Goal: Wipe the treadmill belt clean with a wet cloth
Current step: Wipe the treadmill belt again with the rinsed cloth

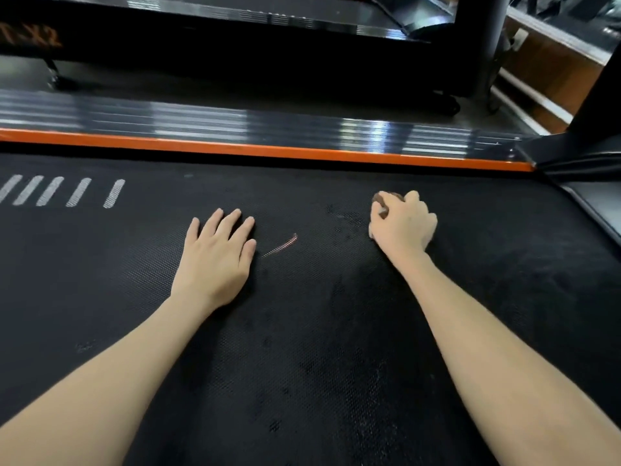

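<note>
The black textured treadmill belt (pixel 302 331) fills most of the view. My left hand (pixel 218 257) lies flat on it, palm down, fingers straight. My right hand (pixel 401 223) is curled around a small brown cloth (pixel 381 197) and presses it on the belt; only a bit of cloth shows past the fingers. Dark damp patches (pixel 339 290) spread between and below the hands. A thin reddish streak (pixel 284 245) marks the belt just right of my left hand.
An orange strip (pixel 268 151) and a ribbed grey side rail (pixel 235 124) border the belt's far edge. White slanted stripes (pixel 64 191) are printed at far left. A black upright base (pixel 578 153) stands at right. Another treadmill (pixel 235 45) sits beyond.
</note>
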A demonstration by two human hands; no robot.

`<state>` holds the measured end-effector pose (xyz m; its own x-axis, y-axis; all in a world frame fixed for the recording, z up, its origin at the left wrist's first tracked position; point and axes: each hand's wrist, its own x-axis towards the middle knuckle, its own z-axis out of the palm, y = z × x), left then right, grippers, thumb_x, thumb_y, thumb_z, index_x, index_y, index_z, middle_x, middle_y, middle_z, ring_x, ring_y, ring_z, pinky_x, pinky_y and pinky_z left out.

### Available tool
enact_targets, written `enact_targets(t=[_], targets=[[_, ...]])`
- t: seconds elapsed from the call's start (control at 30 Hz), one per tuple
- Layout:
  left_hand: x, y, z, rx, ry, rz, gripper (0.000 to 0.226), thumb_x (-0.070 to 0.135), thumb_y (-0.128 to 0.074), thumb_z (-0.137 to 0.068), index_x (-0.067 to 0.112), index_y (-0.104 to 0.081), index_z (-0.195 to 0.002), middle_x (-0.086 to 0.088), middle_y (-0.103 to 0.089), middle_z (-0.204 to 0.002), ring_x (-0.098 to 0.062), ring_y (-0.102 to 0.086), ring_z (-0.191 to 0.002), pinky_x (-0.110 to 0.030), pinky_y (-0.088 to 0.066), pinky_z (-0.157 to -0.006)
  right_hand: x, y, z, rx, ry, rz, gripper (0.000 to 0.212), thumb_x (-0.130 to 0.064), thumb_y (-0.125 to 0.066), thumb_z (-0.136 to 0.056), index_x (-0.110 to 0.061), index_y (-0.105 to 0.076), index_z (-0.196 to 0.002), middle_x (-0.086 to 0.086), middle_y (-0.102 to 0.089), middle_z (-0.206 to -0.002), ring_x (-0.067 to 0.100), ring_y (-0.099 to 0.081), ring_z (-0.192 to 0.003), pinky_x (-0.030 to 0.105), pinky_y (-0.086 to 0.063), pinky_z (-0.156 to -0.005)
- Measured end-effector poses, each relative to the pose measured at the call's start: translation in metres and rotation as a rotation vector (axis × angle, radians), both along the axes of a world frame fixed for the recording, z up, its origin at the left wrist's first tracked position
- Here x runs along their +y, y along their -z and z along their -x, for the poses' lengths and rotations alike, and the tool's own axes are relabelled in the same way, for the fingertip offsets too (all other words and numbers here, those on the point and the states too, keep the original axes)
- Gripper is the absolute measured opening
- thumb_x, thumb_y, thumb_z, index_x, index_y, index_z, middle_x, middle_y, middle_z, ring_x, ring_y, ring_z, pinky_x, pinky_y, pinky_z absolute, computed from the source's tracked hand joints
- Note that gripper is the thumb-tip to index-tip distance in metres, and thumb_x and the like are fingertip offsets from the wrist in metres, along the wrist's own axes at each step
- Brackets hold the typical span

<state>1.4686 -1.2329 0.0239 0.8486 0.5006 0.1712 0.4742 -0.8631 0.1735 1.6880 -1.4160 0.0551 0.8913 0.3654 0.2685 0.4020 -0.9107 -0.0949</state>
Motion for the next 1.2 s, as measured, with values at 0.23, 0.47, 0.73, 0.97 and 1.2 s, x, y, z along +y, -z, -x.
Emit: enact_targets(t=[0.23, 0.47, 0.73, 0.97, 1.2], targets=[[0.0, -0.001, 0.001, 0.006, -0.001, -0.022, 0.067, 0.048, -0.009, -0.091, 0.021, -0.044, -0.141, -0.005, -0.04, -0.148, -0.027, -0.028, -0.14, -0.048, -0.015, -0.114, -0.062, 0.005, 0.112, 0.056, -0.96, -0.128, 0.036, -0.041, -0.049, -0.088, -0.027, -0.067, -0.115, 0.002, -0.052, -0.082, 0.019, -0.049, -0.069, 0.031, -0.037, -0.06], [-0.001, 0.0, 0.0, 0.023, -0.014, -0.028, 0.072, 0.054, -0.004, -0.088, 0.024, -0.041, -0.143, -0.002, -0.037, -0.15, -0.024, -0.024, -0.142, -0.046, -0.012, -0.115, -0.001, 0.003, -0.025, -0.003, -0.135, -0.05, 0.036, -0.039, -0.04, -0.096, -0.035, -0.056, -0.128, 0.011, -0.055, -0.109, 0.033, -0.055, -0.1, 0.04, -0.04, -0.084], [-0.001, -0.001, 0.002, 0.007, -0.004, -0.017, 0.069, 0.051, -0.009, -0.09, 0.021, -0.044, -0.141, -0.005, -0.04, -0.148, -0.027, -0.028, -0.14, -0.048, -0.016, -0.114, -0.017, 0.013, 0.084, -0.004, -0.886, -0.141, 0.037, -0.042, -0.045, -0.087, -0.029, -0.069, -0.112, 0.002, -0.052, -0.08, 0.02, -0.051, -0.067, 0.03, -0.035, -0.06], [-0.002, -0.002, 0.001, -0.008, -0.014, -0.002, 0.071, 0.052, -0.007, -0.088, 0.022, -0.045, -0.14, -0.004, -0.041, -0.147, -0.026, -0.028, -0.14, -0.046, -0.014, -0.114, 0.03, 0.002, -0.008, 0.032, -0.19, -0.062, 0.034, -0.038, -0.04, -0.096, -0.036, -0.058, -0.125, 0.009, -0.055, -0.111, 0.03, -0.055, -0.103, 0.039, -0.038, -0.085], [-0.001, -0.003, 0.003, -0.015, 0.004, 0.012, 0.066, 0.049, -0.012, -0.091, 0.02, -0.049, -0.138, -0.006, -0.045, -0.145, -0.028, -0.033, -0.138, -0.049, -0.018, -0.113, 0.0, 0.013, 0.073, -0.028, -0.861, -0.147, 0.035, -0.04, -0.047, -0.086, -0.029, -0.069, -0.111, 0.002, -0.052, -0.077, 0.022, -0.052, -0.064, 0.029, -0.035, -0.058]])
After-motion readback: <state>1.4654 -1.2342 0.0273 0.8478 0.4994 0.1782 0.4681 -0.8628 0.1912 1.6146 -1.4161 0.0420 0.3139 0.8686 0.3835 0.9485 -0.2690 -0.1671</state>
